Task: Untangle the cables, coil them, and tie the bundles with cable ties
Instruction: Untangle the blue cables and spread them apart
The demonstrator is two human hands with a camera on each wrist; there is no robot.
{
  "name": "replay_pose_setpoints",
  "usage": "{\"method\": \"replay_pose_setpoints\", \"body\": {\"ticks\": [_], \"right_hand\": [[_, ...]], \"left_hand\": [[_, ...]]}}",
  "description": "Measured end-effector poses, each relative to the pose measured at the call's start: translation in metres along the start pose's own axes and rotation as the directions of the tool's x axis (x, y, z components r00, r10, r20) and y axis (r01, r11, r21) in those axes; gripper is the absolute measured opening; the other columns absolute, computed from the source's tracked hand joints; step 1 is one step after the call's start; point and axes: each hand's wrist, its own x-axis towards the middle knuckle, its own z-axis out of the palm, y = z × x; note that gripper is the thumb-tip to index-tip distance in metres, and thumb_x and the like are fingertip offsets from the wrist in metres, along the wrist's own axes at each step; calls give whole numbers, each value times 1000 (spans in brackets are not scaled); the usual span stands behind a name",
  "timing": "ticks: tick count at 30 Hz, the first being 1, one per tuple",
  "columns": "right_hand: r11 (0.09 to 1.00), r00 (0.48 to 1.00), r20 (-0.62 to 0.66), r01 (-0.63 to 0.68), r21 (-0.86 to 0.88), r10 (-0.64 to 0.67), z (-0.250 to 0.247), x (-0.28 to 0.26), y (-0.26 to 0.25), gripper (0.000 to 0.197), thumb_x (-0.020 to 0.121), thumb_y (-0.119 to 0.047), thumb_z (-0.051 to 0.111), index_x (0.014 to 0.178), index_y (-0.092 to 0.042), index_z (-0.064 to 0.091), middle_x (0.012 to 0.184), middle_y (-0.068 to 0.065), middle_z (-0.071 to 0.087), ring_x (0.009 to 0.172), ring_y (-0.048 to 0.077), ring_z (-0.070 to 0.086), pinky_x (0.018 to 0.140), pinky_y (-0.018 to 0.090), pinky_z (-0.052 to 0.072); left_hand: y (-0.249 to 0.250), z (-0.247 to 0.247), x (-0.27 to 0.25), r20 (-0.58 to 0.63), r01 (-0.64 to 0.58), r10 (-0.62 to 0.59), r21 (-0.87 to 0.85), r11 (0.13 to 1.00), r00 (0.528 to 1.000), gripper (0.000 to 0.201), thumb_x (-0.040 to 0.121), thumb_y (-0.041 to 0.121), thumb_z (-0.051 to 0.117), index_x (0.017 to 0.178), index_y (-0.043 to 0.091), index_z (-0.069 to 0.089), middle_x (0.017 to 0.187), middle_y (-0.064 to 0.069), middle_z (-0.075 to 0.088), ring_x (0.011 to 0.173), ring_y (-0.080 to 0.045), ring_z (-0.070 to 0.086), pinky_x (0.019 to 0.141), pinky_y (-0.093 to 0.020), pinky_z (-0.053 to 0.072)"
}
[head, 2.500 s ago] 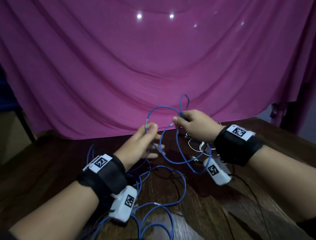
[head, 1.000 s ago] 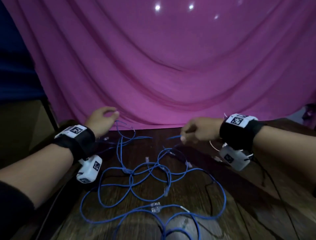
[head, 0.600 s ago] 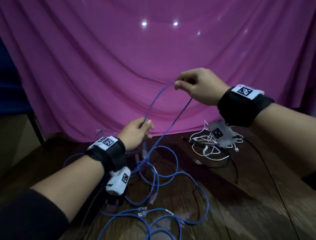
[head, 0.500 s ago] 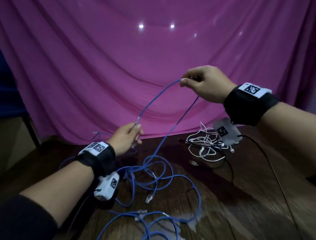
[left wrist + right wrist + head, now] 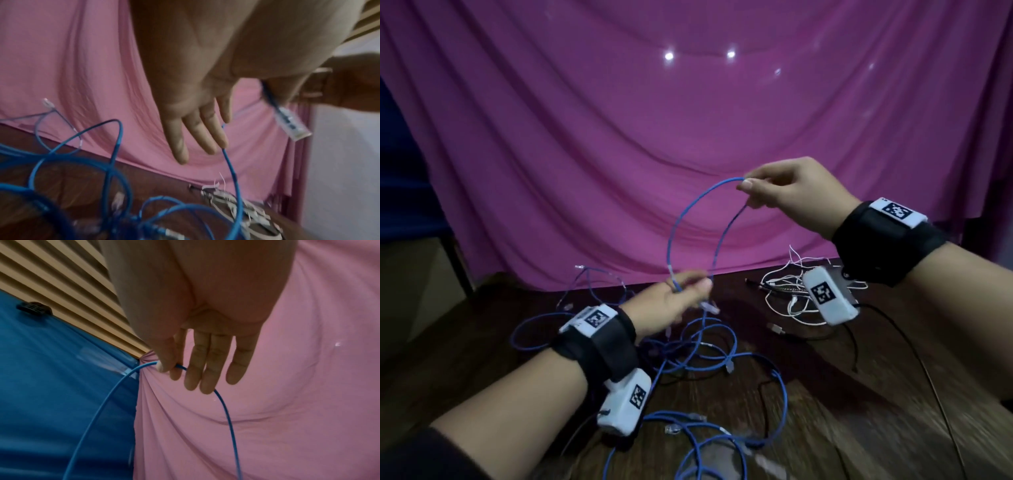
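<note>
Forming a first loop, the person holds one blue cable [image 5: 690, 219] up off the wooden table [image 5: 825, 411] in the head view. The right hand [image 5: 791, 192] is raised at the far right and pinches the top of the arc between thumb and forefinger; the left hand [image 5: 674, 301] sits lower and nearer, its fingers closed on the cable where both legs of the arc come down. Held apart like this, the hands keep the loop open and clear of the blue tangle [image 5: 705, 359] lying on the table below, probably so the free length can be told from the knotted part. A separate white cable bundle [image 5: 787, 291] lies at the far right, well apart from the blue one.

From the left wrist view, three fingers [image 5: 197, 134] point down nearly straight, the cable [image 5: 232, 170] running off beside one fingertip towards the tangle. A clear plug [image 5: 292, 125] sticks out near the thumb side; the grip itself seems to be there, though blur hides it.

From the right wrist view, thumb [image 5: 167, 356] and forefinger clamp the cable [image 5: 226, 410] while the other fingers hang relaxed, a light hold that likely lets the wire slide. No cable ties are visible, so tying looks a long way off.
</note>
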Motion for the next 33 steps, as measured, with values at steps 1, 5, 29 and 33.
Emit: {"method": "replay_pose_setpoints", "body": {"ticks": [1,5,29,33], "right_hand": [[1000,999,-37,5,-20,-5,-3,3,-4,19,94,-36,73,94,-18,79,76,0,78,74,5,72,73,22,52],[945,967,-251,-50,-322,-35,-25,10,-6,26,90,-49,69,88,-24,79,61,-8,67,70,9,65,70,28,46],[862,996,0,78,-501,-90,5,-11,-12,31,103,-34,55,81,-14,57,70,1,51,74,29,52,66,37,34],[871,936,-352,-148,-468,-30,-53,14,7,34,101,-36,57,84,-8,65,77,8,56,84,35,58,68,34,31]], "left_hand": [[-8,8,-1,81,15,-21,66,998,996,62,89,59,62,142,29,49,113,-1,74,96,-15,65,77,-28,48],[-36,24,-9,240,-46,14,131,990,971,56,89,50,71,135,24,51,99,3,73,76,-11,70,78,-25,53],[2,-29,4,-285,-331,398,257,908,872,28,104,37,52,85,22,66,49,6,42,48,-14,40,53,-31,34],[-30,-40,-4,-277,-262,357,327,908,892,31,103,43,51,82,25,66,49,2,47,44,-9,43,49,-27,36]]}}
